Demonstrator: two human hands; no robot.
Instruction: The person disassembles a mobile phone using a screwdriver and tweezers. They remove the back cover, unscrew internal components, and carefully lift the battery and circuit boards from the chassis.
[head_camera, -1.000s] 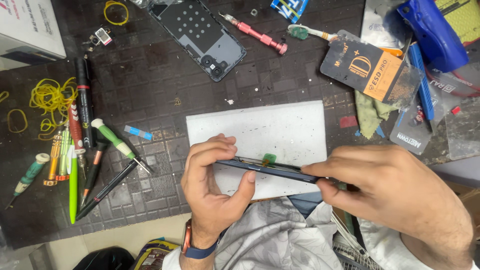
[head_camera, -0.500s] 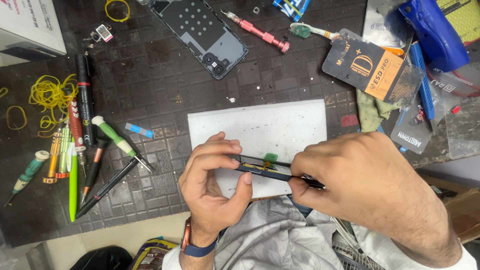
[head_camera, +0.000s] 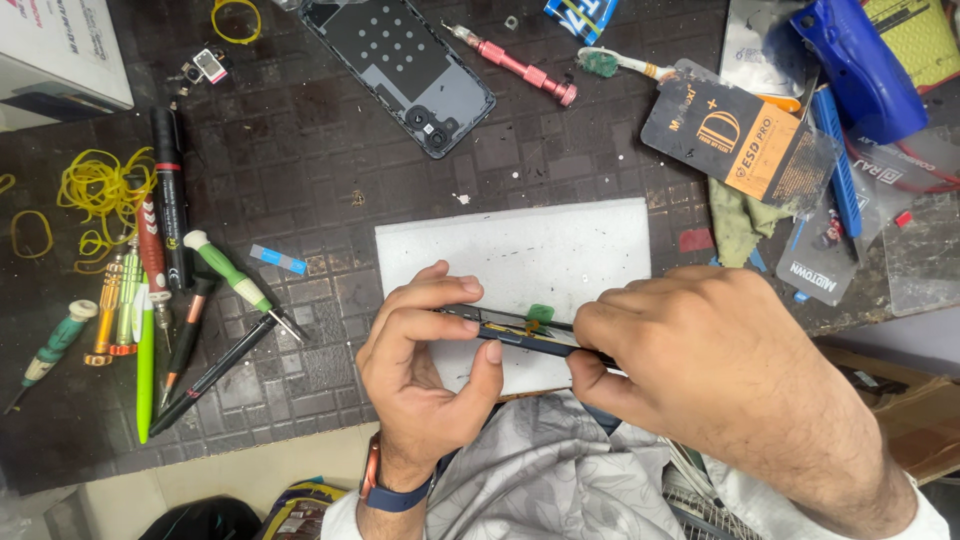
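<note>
My left hand (head_camera: 425, 365) grips the left end of a dark phone body (head_camera: 515, 334) held edge-on, just above the near edge of a white foam pad (head_camera: 520, 250). My right hand (head_camera: 700, 365) pinches the phone's right part, covering that end. A small green pick (head_camera: 540, 313) sticks up at the phone's edge between my two hands. The phone's dark back cover (head_camera: 405, 60) lies apart at the far side of the mat.
Screwdrivers, pens and tweezers (head_camera: 165, 300) lie in a row at the left, beside yellow rubber bands (head_camera: 90, 190). A pink screwdriver (head_camera: 515, 65), a toothbrush (head_camera: 615, 65), an orange-black packet (head_camera: 735, 135) and a blue tool (head_camera: 860, 65) crowd the far right.
My right hand has slid left along the phone toward my left hand and the green pick. The left hand has kept its hold.
</note>
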